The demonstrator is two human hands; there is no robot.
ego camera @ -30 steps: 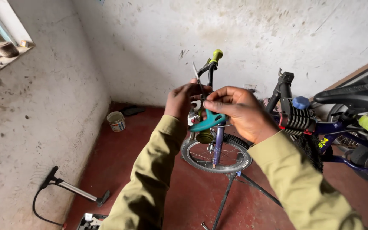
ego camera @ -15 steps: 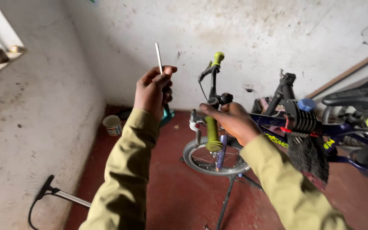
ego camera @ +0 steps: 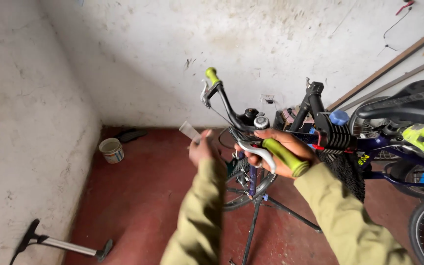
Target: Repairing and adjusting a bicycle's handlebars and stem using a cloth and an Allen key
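Observation:
A small bicycle with black handlebars [ego camera: 231, 110] and lime-green grips is clamped on a repair stand [ego camera: 253, 216] in front of me. My right hand [ego camera: 276, 149] holds the near end of the handlebar, fingers around the silver brake lever [ego camera: 257, 153] just behind the near green grip [ego camera: 286, 157]. My left hand [ego camera: 201, 147] is lower, left of the front wheel [ego camera: 244, 184], and blurred by motion. It pinches a thin, pale, flat strip [ego camera: 190, 130] that sticks up from the fingers. Both arms wear olive sleeves.
A second bicycle with a black saddle [ego camera: 408, 105] and a lime-green part stands at the right. On the red floor are a small white tub [ego camera: 111, 150], a dark sandal [ego camera: 131, 134] and a floor pump [ego camera: 62, 243] lying at the lower left. Plastered walls close the corner.
My left hand has dropped from head height down beside the front wheel, still with the pale strip. My right hand has shifted on the handlebar to grasp the brake lever.

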